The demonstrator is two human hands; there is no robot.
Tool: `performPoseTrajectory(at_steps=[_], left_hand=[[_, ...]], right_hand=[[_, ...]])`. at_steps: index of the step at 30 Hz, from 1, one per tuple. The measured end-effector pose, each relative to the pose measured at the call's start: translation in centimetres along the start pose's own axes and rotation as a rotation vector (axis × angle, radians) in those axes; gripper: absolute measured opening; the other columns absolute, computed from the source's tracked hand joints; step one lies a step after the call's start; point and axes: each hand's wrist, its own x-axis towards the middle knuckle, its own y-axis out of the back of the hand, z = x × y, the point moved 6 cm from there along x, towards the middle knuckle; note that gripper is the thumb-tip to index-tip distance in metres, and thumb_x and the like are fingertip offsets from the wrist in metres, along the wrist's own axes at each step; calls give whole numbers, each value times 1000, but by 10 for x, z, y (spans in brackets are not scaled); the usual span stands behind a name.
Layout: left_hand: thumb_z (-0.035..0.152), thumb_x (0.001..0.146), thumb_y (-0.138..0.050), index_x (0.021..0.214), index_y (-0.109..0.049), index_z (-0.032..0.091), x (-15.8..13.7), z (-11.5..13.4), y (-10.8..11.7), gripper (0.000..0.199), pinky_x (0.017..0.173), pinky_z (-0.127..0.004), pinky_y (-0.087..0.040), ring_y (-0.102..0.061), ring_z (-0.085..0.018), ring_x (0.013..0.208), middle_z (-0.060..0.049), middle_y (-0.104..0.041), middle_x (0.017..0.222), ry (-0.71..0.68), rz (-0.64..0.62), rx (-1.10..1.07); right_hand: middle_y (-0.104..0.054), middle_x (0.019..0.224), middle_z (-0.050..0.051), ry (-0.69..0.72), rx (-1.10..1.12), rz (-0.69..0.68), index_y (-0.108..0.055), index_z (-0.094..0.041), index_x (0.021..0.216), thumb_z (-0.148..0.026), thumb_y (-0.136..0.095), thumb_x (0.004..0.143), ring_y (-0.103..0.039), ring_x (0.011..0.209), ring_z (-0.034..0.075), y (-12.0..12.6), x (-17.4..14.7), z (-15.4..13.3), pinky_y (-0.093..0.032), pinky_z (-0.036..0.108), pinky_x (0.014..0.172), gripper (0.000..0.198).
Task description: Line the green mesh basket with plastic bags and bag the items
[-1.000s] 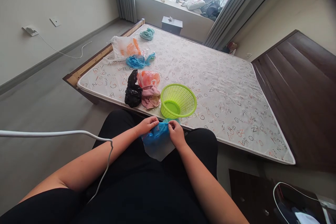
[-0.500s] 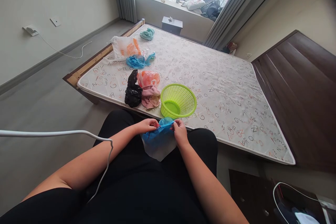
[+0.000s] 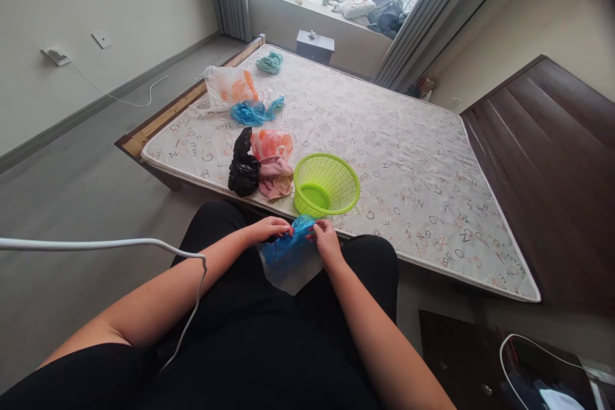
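A blue plastic bag [image 3: 288,250] lies over my lap, its top edge gathered between my two hands. My left hand [image 3: 271,229] is closed in a pinch at the bag's left side, with a bit of red, maybe a cord, at the fingertips. On the right side, my right hand [image 3: 327,240] pinches the bag's upper edge. Just beyond stands a green plastic basket [image 3: 353,186] on the bed's edge. Left of it lie a pink cloth [image 3: 276,182], a black plastic bag [image 3: 244,173] and an orange-and-white plastic bag [image 3: 273,143].
The bare mattress [image 3: 408,173] stretches ahead, with a crumpled blue bag [image 3: 250,113], a white-and-orange bag [image 3: 230,84] and a coiled teal cord or cloth [image 3: 270,63] toward its far left. A white cable [image 3: 96,244] crosses over my left arm. A dark headboard [image 3: 538,179] rises at right.
The bag's gathered top has shifted and bunched slightly between my hands. My right hand has moved a little left and its fingers have changed position. Other things stay in place.
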Motion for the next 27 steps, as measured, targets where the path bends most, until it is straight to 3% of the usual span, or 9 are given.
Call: performPoseTrajectory(at_steps=[5,12,21,27], left_hand=[[58,78,-78,94,-81,15,0,-2,-2,46,84,-29,-47,-64,-20,94,-11,-76,106,36,9,-56],[52,76,-81,102,-83,15,-1,-2,-1,45,85,-31,-49,-65,-20,93,-12,-77,105,71,52,-153],[40,67,-91,106,-84,17,-1,1,-4,46,82,-29,-49,-68,-17,87,-9,-80,102,-3,39,-61],[48,68,-90,107,-82,12,-3,3,-4,53,65,-25,-48,-64,-16,72,-8,-78,88,-29,64,52]], right_hand=[[-69,88,0,8,-41,-69,-52,-24,110,-48,-69,74,-70,68,20,-9,-5,-1,-50,30,62,47],[-66,91,0,152,-115,-72,-50,-24,129,-49,-67,81,-70,73,20,-8,-12,-15,-53,33,71,57],[-68,94,0,230,-200,-197,-58,-25,119,-45,-72,81,-68,76,17,-20,-19,-14,-52,30,73,45],[-68,97,0,272,-217,-231,-55,-26,125,-41,-74,82,-66,76,16,-21,-21,-16,-53,30,76,49]])
